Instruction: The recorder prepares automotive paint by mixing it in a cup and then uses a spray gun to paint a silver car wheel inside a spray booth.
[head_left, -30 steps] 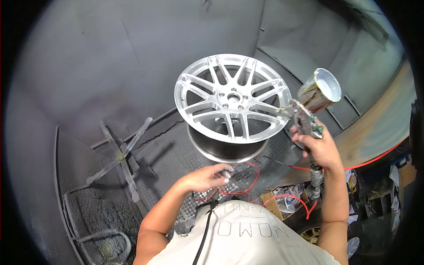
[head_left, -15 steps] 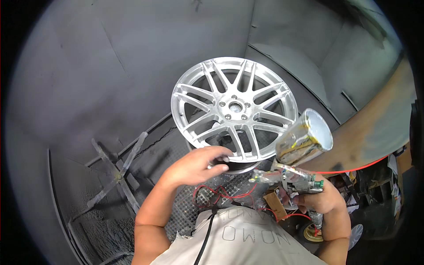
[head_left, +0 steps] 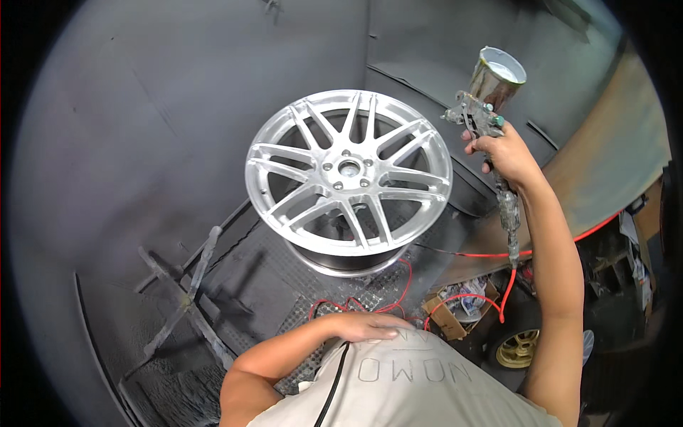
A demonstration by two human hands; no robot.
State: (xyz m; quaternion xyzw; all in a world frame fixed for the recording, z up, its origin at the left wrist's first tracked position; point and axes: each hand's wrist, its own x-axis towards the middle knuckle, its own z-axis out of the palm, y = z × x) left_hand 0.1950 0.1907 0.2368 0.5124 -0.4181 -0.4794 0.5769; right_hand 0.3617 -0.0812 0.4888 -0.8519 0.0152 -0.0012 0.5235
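A silver multi-spoke wheel rim (head_left: 393, 173) lies face up on a support in the middle, its dark barrel below. My right hand (head_left: 501, 149) grips a paint-crusted spray gun (head_left: 473, 110) raised beside the rim's upper right, with a metal cup (head_left: 491, 85) of pale liquid on top and a red hose (head_left: 507, 292) running from its base. My left hand (head_left: 366, 327) rests with fingers stretched out against the front of my light shirt (head_left: 413, 391), below the rim.
Grey booth walls (head_left: 156, 107) surround the rim. A crossed, paint-coated stand (head_left: 188, 302) is at the lower left. A curved tan panel (head_left: 597, 171) stands right, above a cardboard box (head_left: 445, 320) with crumpled contents and a wheel with a gold center (head_left: 516, 349).
My right hand dipped with the gun, then rose higher than at first. My left hand moved up to the rim's near edge, then down onto my shirt. The rim appears further left in view.
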